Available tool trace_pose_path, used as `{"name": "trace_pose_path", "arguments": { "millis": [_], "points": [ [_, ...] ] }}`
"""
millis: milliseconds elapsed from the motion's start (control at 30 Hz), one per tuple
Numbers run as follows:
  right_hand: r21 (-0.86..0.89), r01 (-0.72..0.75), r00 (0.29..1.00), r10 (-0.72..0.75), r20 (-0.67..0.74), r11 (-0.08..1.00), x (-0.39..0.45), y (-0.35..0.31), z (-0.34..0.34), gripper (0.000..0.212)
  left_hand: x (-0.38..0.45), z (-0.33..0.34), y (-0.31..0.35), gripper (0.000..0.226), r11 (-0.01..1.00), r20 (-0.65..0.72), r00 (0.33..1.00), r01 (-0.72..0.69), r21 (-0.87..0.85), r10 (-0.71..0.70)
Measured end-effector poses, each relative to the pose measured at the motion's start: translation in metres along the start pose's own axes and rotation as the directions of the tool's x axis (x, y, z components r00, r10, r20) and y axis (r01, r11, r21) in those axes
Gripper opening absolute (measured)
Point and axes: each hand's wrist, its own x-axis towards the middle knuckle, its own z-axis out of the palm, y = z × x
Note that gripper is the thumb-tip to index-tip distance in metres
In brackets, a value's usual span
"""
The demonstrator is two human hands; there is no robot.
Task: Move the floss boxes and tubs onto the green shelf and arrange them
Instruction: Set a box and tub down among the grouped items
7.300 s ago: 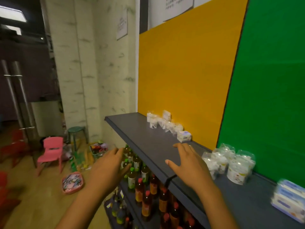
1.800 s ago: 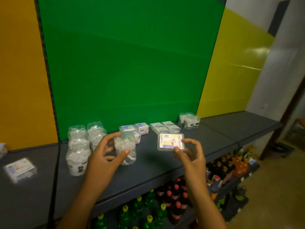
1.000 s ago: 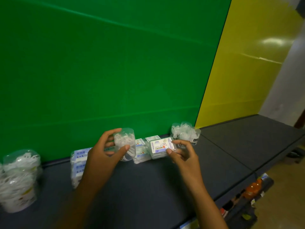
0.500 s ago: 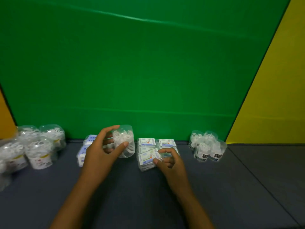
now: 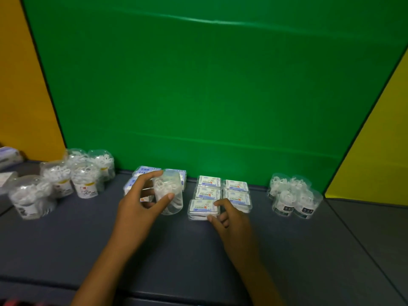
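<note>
While left hand [image 5: 141,204] grips tub [image 5: 169,192], right hand [image 5: 229,219] pinches box [image 5: 204,209].

Two bare forearms come up from the bottom edge of the view, each ending in a bare hand. The left hand [image 5: 141,206] and the right hand [image 5: 231,219] carry no glove, ring, watch or strap. No sleeve covers either forearm as far back from the hand as the view reaches. The fingers are slim, with short, plain nails showing at the tips of thumb and forefinger.
</note>
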Motion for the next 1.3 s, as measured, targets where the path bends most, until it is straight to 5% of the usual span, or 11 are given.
{"name": "trace_pose_path", "arguments": {
  "millis": [167, 300, 767, 1300],
  "points": [
    [-0.213, 0.061, 0.998, -0.059, 0.016, 0.975, -0.004, -0.002, -0.003, 0.028, 0.007, 0.011, 0.01, 0.048, 0.999, 0.018, 1.0, -0.016, -0.047, 0.017],
    [-0.146, 0.069, 0.995, -0.056, 0.088, 0.987, -0.003, 0.002, -0.025, 0.032, 0.009, 0.034, 0.015, 0.05, 0.997, 0.049, 0.998, -0.037, -0.065, 0.04],
    [-0.35, -0.127, 0.973, 0.048, -0.224, 0.928, -0.003, 0.066, -0.185, 0.03, 0.001, 0.154, 0.025, 0.064, 0.99, 0.18, 0.98, -0.101, 0.094, 0.083],
    [-0.635, 0.014, 1.0, -0.011, 0.008, 0.772, 0.018, 0.155, -0.262, 0.064, -0.048, 0.3, 0.024, 0.066, 0.973, 0.165, 0.986, -0.051, 0.226, 0.013]
  ]
}}
